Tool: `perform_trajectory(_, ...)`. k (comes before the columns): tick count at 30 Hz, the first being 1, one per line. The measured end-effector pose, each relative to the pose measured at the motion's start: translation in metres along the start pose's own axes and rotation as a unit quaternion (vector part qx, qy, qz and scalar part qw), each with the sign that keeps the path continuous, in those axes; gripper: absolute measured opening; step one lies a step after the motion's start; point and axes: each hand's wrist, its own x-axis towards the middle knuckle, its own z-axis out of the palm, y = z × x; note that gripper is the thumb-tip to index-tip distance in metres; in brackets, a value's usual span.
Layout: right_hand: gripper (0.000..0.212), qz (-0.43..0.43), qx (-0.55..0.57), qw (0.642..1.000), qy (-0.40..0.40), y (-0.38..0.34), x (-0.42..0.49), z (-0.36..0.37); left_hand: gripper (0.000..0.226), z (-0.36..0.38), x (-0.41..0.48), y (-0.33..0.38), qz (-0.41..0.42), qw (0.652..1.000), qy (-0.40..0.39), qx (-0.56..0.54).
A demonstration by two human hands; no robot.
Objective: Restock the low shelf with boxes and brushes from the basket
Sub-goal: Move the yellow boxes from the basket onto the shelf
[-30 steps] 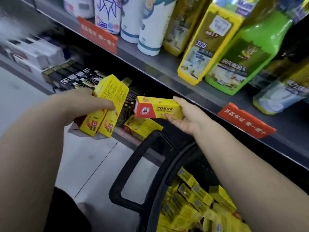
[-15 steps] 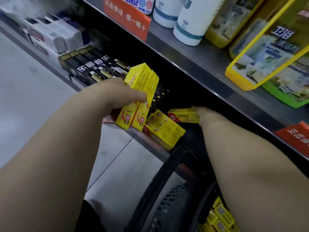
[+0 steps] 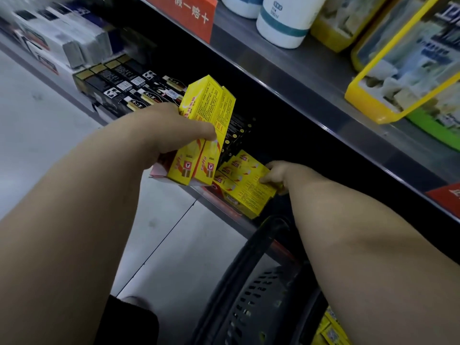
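My left hand (image 3: 161, 130) grips two tall yellow boxes (image 3: 201, 135) and holds them on end at the front of the low shelf (image 3: 224, 210). Beside them a stack of yellow boxes (image 3: 244, 188) lies flat on that shelf. My right hand (image 3: 275, 174) reaches under the upper shelf and holds the top yellow box of that stack, fingers curled over its far edge. The black basket (image 3: 251, 292) stands on the floor below, with several yellow boxes (image 3: 328, 329) visible in it at the bottom right.
Black boxes (image 3: 129, 90) and white boxes (image 3: 59, 43) fill the low shelf to the left. The metal upper shelf (image 3: 298, 78) overhangs my right hand and carries white bottles (image 3: 283, 23), yellow and green refill packs (image 3: 408, 61) and orange price tags (image 3: 184, 13). Grey tiled floor (image 3: 37, 125) lies to the left.
My right hand carried its yellow box down and into the low shelf, onto the flat stack. My left hand kept its two boxes upright. The view dipped toward the shelf.
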Motion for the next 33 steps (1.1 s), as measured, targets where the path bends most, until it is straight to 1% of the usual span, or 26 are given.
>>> perform_trajectory(2,0.053,-0.024,-0.028,0.999,0.009,0.001,0.001,0.0,0.038,0.001,-0.001,-0.001,-0.001,1.0,-0.005,0.009)
perform_trajectory(5,0.054,-0.037,-0.042,0.998,0.01,0.003,0.006,0.002,0.048,0.0,-0.003,-0.003,-0.007,1.0,-0.012,0.011)
perform_trajectory(7,0.053,-0.03,-0.122,0.992,0.015,0.003,0.005,0.001,0.051,-0.001,-0.004,-0.004,-0.012,1.0,-0.015,0.015)
perform_trajectory(9,0.057,-0.019,-0.202,0.979,0.025,-0.002,-0.006,-0.006,0.05,-0.001,-0.004,-0.004,-0.018,0.999,-0.023,0.015)
perform_trajectory(10,0.061,-0.021,-0.223,0.974,0.038,-0.008,-0.014,-0.013,0.048,0.0,-0.004,-0.004,-0.022,0.999,-0.029,0.011)
perform_trajectory(11,0.069,-0.037,-0.22,0.973,0.059,-0.014,-0.021,-0.02,0.046,0.0,-0.005,-0.004,-0.027,0.999,-0.038,0.003)
perform_trajectory(12,0.082,-0.068,-0.175,0.98,0.071,-0.022,-0.03,-0.028,0.044,0.001,-0.005,-0.004,-0.034,0.998,-0.049,-0.004)
perform_trajectory(13,0.095,-0.124,-0.092,0.986,0.057,-0.031,-0.04,-0.032,0.043,0.002,-0.006,-0.004,-0.04,0.997,-0.061,-0.008)
perform_trajectory(14,0.103,-0.204,0.026,0.979,0.016,-0.039,-0.053,-0.033,0.041,0.003,-0.007,-0.003,-0.043,0.996,-0.074,-0.011)
perform_trajectory(15,0.105,-0.279,0.135,0.95,-0.041,-0.045,-0.069,-0.031,0.041,0.003,-0.008,-0.002,-0.046,0.995,-0.087,-0.013)
perform_trajectory(16,0.103,-0.33,0.191,0.92,-0.095,-0.048,-0.081,-0.028,0.043,0.004,-0.008,-0.002,-0.048,0.994,-0.1,-0.018)
perform_trajectory(17,0.098,-0.359,0.212,0.899,-0.13,-0.047,-0.091,-0.025,0.045,0.004,-0.009,-0.001,-0.05,0.992,-0.11,-0.026)
perform_trajectory(18,0.093,-0.372,0.228,0.887,-0.154,-0.045,-0.1,-0.022,0.044,0.004,-0.009,0.0,-0.05,0.991,-0.119,-0.032)
perform_trajectory(20,0.082,-0.356,0.297,0.864,-0.196,-0.037,-0.11,-0.02,0.037,0.005,-0.013,0.001,-0.048,0.989,-0.14,-0.026)
perform_trajectory(21,0.074,-0.346,0.335,0.851,-0.21,-0.033,-0.111,-0.022,0.039,0.005,-0.016,0.002,-0.046,0.986,-0.156,-0.02)
perform_trajectory(22,0.061,-0.334,0.36,0.846,-0.206,-0.029,-0.111,-0.023,0.044,0.006,-0.017,0.002,-0.046,0.984,-0.169,-0.016)
perform_trajectory(24,0.039,-0.299,0.383,0.856,-0.175,-0.022,-0.106,-0.026,0.053,0.009,-0.017,0.003,-0.047,0.985,-0.163,-0.027)
perform_trajectory(26,0.019,-0.236,0.395,0.878,-0.132,-0.015,-0.097,-0.031,0.062,0.011,-0.015,0.003,-0.04,0.993,-0.108,-0.023)
perform_trajectory(27,0.01,-0.192,0.405,0.889,-0.096,-0.01,-0.091,-0.034,0.075,0.012,-0.015,0.003,-0.037,0.997,-0.07,0.002)
perform_trajectory(28,0.007,-0.147,0.421,0.893,-0.059,-0.004,-0.086,-0.038,0.084,0.013,-0.012,0.003,-0.034,0.998,-0.041,0.034)
perform_trajectory(29,0.008,-0.108,0.444,0.889,-0.026,0.002,-0.079,-0.042,0.089,0.014,-0.011,0.004,-0.028,0.998,-0.024,0.055)
perform_trajectory(31,0.009,-0.053,0.486,0.872,0.024,0.012,-0.068,-0.046,0.089,0.017,-0.008,0.006,-0.013,0.996,-0.018,0.085)
perform_trajectory(33,0.009,0.0,0.507,0.86,0.056,0.02,-0.058,-0.047,0.089,0.02,-0.007,0.009,0.007,0.99,-0.01,0.138)
